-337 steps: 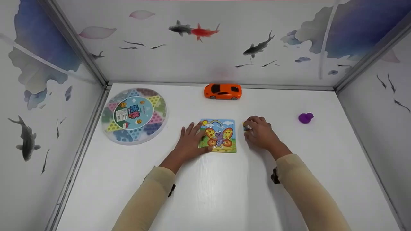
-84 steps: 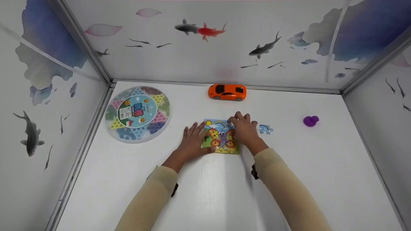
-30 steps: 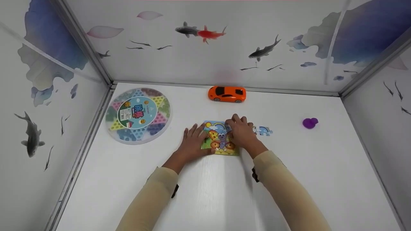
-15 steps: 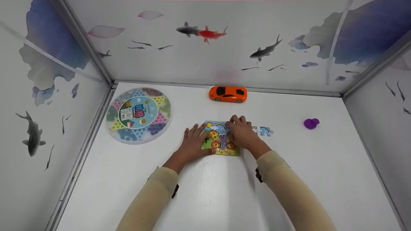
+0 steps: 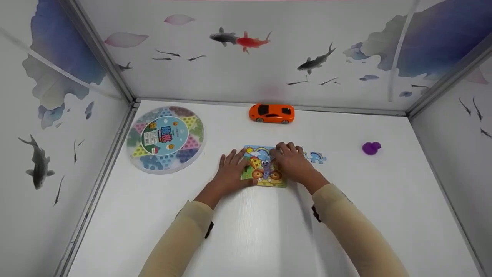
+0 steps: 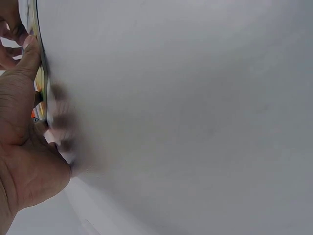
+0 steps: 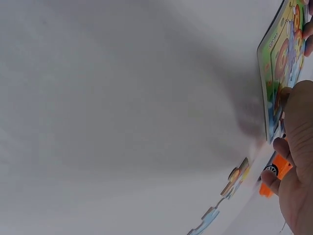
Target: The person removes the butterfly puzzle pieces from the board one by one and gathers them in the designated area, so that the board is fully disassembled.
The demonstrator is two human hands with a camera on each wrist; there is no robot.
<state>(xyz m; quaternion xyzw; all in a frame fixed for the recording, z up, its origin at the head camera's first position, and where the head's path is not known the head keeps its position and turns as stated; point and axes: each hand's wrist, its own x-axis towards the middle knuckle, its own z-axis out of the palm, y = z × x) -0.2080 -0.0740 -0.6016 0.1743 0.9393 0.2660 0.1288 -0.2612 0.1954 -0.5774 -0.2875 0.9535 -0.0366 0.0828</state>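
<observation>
Head view: left grip spread on flat, square puzzle; right grip, hold unclear.

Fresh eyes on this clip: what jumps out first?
Probably the orange toy car at the back of the table. Next, the butterfly puzzle in the middle, the left hand at its left side, the right hand over its upper right. A round game box lies back left.

1 round game, 1 orange car and 1 purple toy lie apart.
</observation>
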